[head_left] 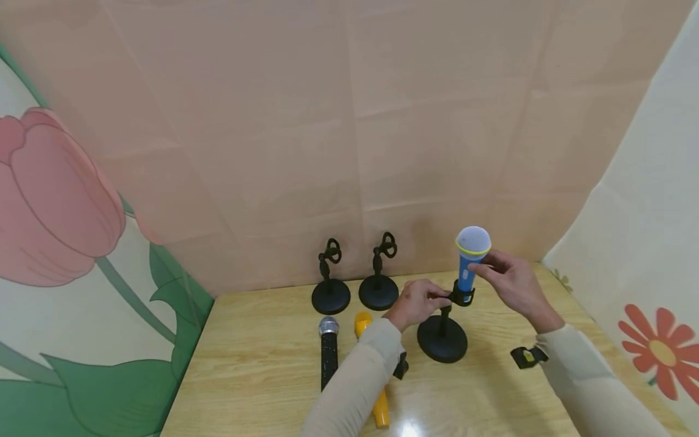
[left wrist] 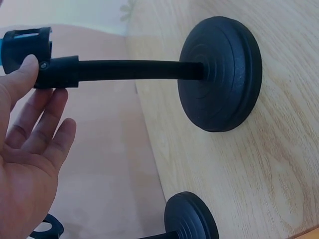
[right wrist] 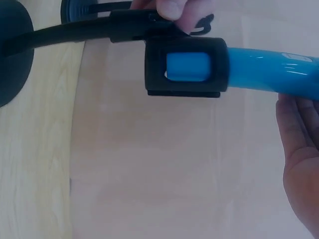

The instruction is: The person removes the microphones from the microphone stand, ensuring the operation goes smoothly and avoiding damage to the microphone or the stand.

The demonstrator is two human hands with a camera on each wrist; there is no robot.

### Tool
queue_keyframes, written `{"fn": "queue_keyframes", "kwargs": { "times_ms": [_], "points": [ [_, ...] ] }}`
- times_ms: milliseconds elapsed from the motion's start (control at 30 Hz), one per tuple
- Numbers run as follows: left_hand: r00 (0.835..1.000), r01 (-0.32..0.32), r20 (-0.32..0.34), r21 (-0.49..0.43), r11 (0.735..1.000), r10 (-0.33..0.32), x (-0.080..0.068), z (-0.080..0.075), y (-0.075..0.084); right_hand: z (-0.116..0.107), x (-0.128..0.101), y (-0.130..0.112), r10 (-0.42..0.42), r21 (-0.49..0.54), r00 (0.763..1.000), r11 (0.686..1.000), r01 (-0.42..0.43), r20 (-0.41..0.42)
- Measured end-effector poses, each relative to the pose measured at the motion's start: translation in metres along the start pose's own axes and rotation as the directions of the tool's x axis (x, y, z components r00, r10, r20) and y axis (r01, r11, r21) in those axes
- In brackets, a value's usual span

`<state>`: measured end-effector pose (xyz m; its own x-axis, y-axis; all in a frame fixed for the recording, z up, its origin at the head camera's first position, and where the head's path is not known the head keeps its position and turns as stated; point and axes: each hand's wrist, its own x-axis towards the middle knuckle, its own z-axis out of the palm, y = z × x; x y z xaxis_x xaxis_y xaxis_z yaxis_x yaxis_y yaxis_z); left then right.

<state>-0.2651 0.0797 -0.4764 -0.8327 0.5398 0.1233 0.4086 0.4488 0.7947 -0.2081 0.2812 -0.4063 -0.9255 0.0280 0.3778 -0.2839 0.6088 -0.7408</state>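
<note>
A blue microphone (head_left: 469, 261) with a pale round head stands upright in the clip of a black desk stand (head_left: 442, 340) on the wooden table (head_left: 251, 376). My left hand (head_left: 417, 301) pinches the stand's neck just below the clip; the left wrist view shows its thumb (left wrist: 25, 69) on the joint, the other fingers loose underneath, and the stand's round base (left wrist: 222, 74). My right hand (head_left: 510, 282) holds the microphone's blue body from the right. In the right wrist view the blue body (right wrist: 269, 69) sits inside the black clip (right wrist: 187, 67), with my right hand (right wrist: 299, 149) beside it.
Two empty black stands (head_left: 330, 295) (head_left: 378, 291) sit by the back wall; one base (left wrist: 192, 216) appears in the left wrist view. A black microphone with a silver head (head_left: 329, 352) and a yellow microphone (head_left: 363, 321) lie flat, the yellow one partly under my left forearm.
</note>
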Motion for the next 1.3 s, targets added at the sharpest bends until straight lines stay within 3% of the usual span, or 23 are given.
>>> {"fn": "queue_keyframes", "kwargs": {
  "times_ms": [433, 667, 1000, 1200, 1300],
  "points": [
    [1.000, 0.014, -0.007, 0.031, 0.999, -0.014, 0.001, 0.003, 0.000, -0.005, 0.003, -0.010, -0.100, 0.023, 0.995, 0.995, 0.100, -0.020],
    [1.000, -0.012, -0.024, 0.088, 0.996, 0.014, 0.004, 0.005, 0.002, -0.011, 0.007, -0.017, -0.127, 0.045, 0.991, 0.991, 0.129, -0.048],
    [0.998, 0.037, -0.047, 0.108, 0.993, -0.032, 0.009, 0.002, 0.006, -0.019, 0.005, -0.022, -0.141, 0.025, 0.990, 0.990, 0.142, -0.032],
    [0.996, 0.074, -0.052, 0.075, 0.994, -0.070, 0.015, 0.003, 0.004, -0.019, -0.004, -0.018, -0.131, 0.011, 0.991, 0.991, 0.131, -0.030],
    [0.993, 0.104, -0.063, -0.013, 0.995, -0.104, 0.019, 0.003, 0.004, -0.019, -0.009, -0.015, -0.131, -0.005, 0.991, 0.991, 0.131, -0.035]
  ]
}}
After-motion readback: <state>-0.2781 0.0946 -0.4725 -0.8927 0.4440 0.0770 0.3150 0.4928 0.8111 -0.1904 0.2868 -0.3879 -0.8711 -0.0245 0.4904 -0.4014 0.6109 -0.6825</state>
